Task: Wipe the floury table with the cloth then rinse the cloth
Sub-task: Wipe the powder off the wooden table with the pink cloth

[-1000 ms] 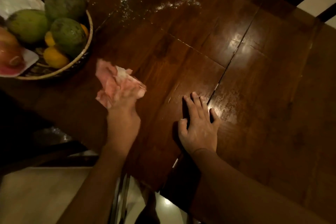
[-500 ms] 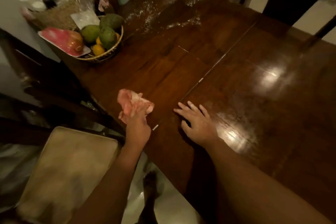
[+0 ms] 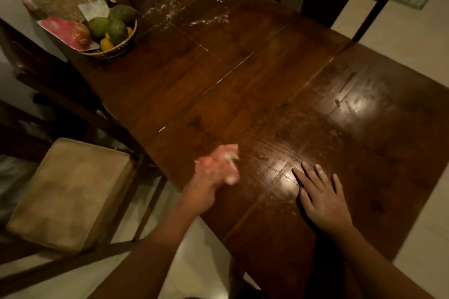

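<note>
The pink crumpled cloth is bunched in the left hand, whose fingers are curled round it. It sits at the near left edge of the dark brown glossy wooden table; motion blur softens it, so I cannot tell whether it touches the wood. The right hand lies flat on the tabletop just to the right, fingers straight and spread, pale dust on the fingertips.

The tabletop is made of broad planks with thin seams, and it reflects a bright patch of light. Fine white flour streaks mark the wood between the two hands. A thicker scatter of white flour lies at the far end. At the far left a round woven basket holds rough green fruits and small yellow ones.

A dark wooden chair with a beige padded seat stands left of the table, and the pale floor shows at the right.
</note>
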